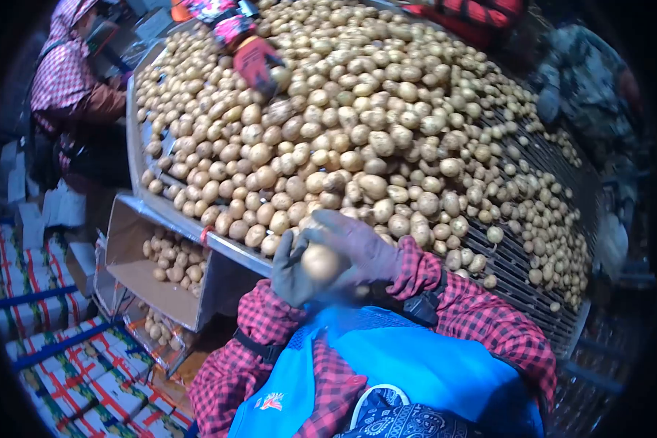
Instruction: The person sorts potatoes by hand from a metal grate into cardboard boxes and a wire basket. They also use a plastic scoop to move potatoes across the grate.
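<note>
Between my two gloved hands, close in front of my body, is a round tan potato [320, 263], a little blurred. My left hand [290, 271], in a grey glove, curls around its left side. On the other side my right hand [361, 252] closes over it, its glove smeared by motion. Both hands are at the near edge of a large sorting table [237, 252] heaped with potatoes [372, 142]. Part of the potato is hidden behind the fingers.
Left of my hands, a cardboard box [135, 255] holds several potatoes. Slatted grating [515, 292] forms the table's right side. Printed cartons [87, 372] are stacked at lower left. A co-worker's gloved hand [259, 66] touches the pile; other people stand around the table.
</note>
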Tool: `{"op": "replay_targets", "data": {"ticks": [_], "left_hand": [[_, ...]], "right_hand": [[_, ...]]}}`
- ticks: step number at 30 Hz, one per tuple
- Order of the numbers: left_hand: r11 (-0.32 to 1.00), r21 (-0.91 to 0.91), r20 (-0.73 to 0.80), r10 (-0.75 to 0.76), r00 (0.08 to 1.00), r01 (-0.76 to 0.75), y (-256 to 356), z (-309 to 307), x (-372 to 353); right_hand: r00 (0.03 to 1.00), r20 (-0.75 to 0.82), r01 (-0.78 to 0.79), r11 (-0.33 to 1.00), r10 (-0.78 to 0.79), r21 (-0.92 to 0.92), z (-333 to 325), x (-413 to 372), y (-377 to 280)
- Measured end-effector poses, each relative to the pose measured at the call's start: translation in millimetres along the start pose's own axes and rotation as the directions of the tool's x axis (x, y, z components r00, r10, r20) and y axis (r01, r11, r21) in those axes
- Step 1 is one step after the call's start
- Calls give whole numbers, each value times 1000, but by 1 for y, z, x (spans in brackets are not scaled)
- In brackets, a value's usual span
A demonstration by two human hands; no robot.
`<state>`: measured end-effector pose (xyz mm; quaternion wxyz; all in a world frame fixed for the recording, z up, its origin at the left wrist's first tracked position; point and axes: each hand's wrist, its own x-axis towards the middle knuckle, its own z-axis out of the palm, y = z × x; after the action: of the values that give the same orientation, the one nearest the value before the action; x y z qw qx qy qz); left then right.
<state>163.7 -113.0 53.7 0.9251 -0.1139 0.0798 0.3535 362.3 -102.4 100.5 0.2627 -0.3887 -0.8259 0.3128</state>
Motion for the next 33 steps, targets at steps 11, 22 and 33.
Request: {"op": "replay_targets", "data": {"ticks": [11,22,33], "left_hand": [[931,-98,33,357,933,-353,39,-21,-50],[250,393,190,920,344,-885,166,-19,-239],[35,947,-97,979,-179,-319,248,-32,-406]], "right_hand": [[874,-89,-358,757,477,546,8,5,19],[918,-328,-321,903,222,-285,37,32,88],[854,-446,-468,770,268,-433,47,48,81]]}}
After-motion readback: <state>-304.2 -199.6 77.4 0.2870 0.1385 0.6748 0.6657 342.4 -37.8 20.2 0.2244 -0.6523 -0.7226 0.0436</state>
